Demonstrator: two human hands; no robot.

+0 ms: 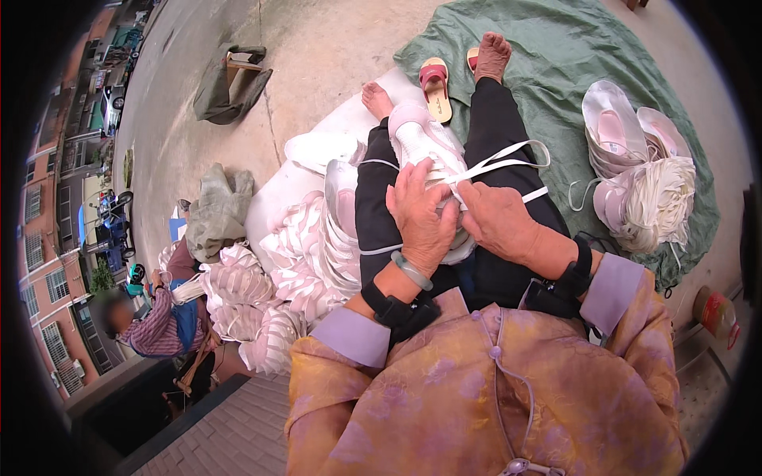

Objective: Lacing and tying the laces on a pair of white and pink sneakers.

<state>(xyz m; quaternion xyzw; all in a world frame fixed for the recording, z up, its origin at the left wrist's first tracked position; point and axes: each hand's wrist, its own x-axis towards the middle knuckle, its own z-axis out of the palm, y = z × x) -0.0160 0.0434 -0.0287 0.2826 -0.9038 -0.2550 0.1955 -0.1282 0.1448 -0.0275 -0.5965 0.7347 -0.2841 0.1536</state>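
Observation:
A white and pale pink shoe upper [413, 135] lies over my lap between my black-trousered legs, toe end pointing away from me. My left hand [422, 213] grips its left side, fingers bent over the top and thumb toward the middle. A flat white shoelace [516, 156] loops out to the right from the upper. My right hand [508, 224] pinches the lace at the upper's edge between thumb and fingertips. Just where the lace passes through the upper is hidden by my fingers.
Stacked shoe uppers [317, 246] lie left of my legs. More uppers [607, 127] and a bundle of white laces [659, 202] rest on a green tarp [556, 40]. Red sandals [435, 87] stand by my feet. Another person [163, 321] sits at the far left.

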